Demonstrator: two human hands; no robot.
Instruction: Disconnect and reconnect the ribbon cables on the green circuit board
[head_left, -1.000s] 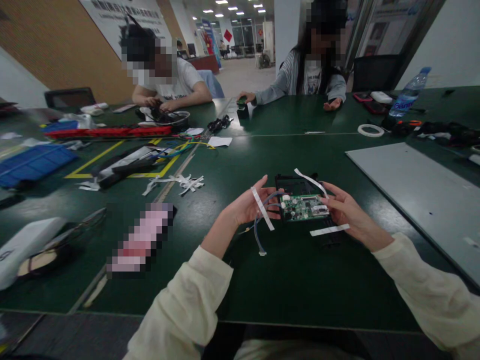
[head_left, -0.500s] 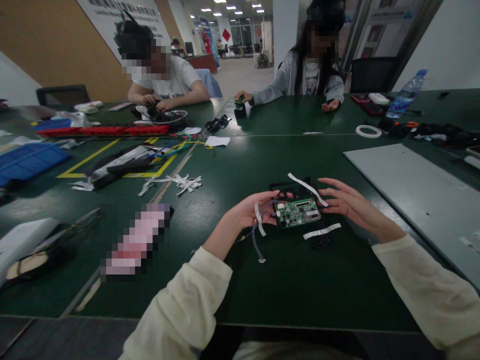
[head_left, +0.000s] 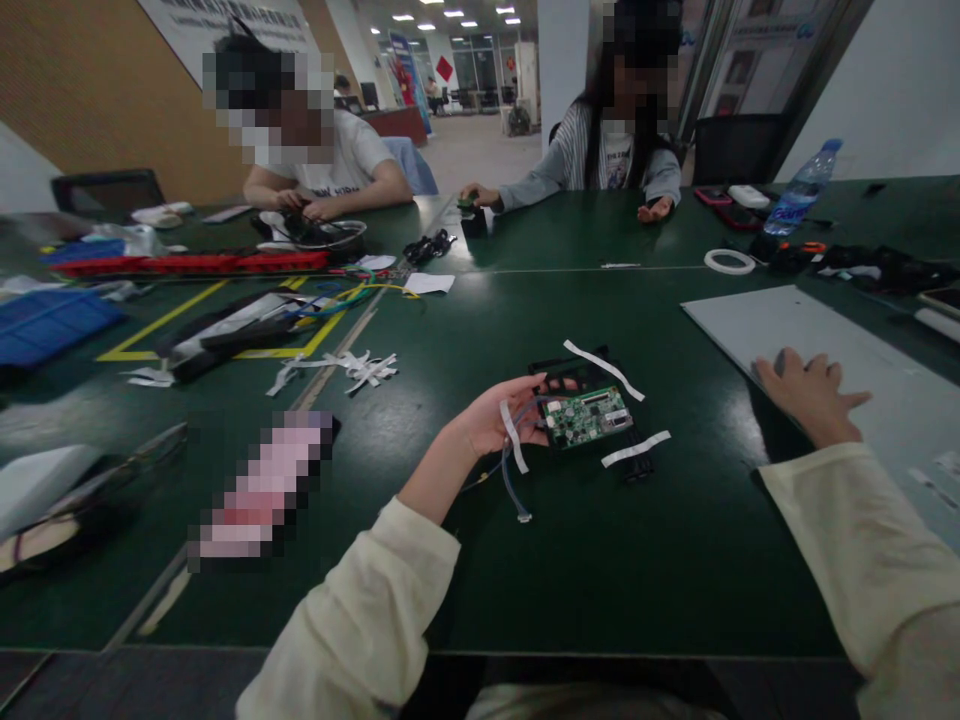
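My left hand (head_left: 504, 420) grips the left side of a black frame (head_left: 541, 376) that carries a green circuit board (head_left: 589, 417). White tape strips (head_left: 604, 369) stick out from the frame's top, left and lower right. A grey cable (head_left: 513, 488) with a small connector hangs down below my left fingers. Well to the right, my right hand (head_left: 810, 393) is over the left part of a flat grey panel (head_left: 795, 320), fingers spread and nothing visible in them. Whether it touches the panel I cannot tell.
A phone (head_left: 270, 480) lies left of my left arm, with a heap of white tape strips (head_left: 367, 370) beyond it. Two people sit across the green table. A tape roll (head_left: 729, 262) and a water bottle (head_left: 802, 188) are at the far right, a blue bin (head_left: 52, 322) at left.
My right hand has left the frame's right side and moved right, over the grey panel. My left hand keeps its hold on the frame. The view has shifted slightly.
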